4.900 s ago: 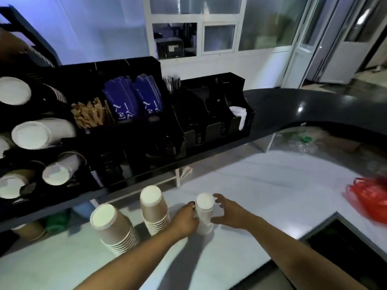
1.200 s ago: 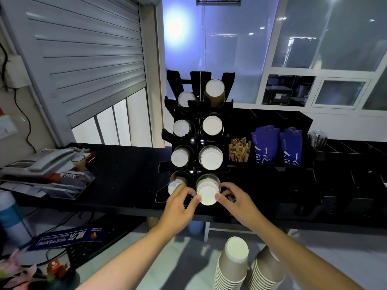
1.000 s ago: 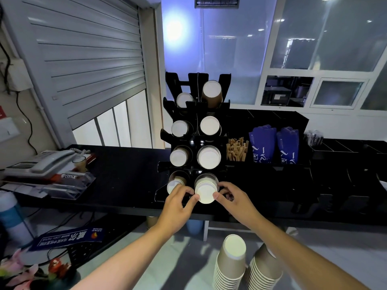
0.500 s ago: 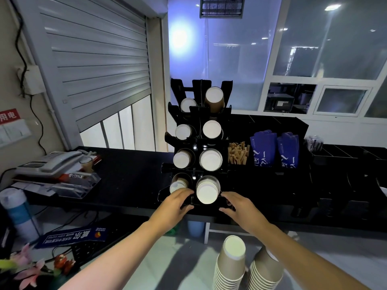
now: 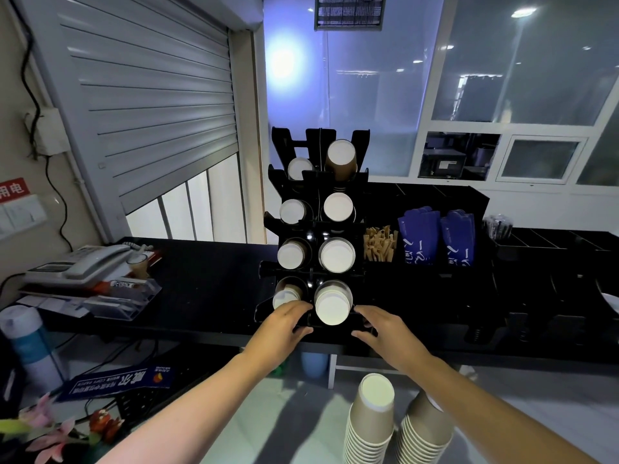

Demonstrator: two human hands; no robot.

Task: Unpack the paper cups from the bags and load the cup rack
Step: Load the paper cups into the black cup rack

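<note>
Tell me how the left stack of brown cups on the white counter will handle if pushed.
Likely light: the left stack is nested paper cups. Tall and narrow, it may tip if pushed high. Gripped hard, the paper walls would probably crush.

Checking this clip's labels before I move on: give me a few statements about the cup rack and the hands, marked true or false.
1. Every slot of the cup rack shows cups. True.
2. The right hand grips a cup. False: it lies open beside the bottom right stack, as does the left hand.
3. Two brown cup stacks stand on the lower counter. True.
4. The telephone sits right of the rack. False: it sits to the left.
</note>
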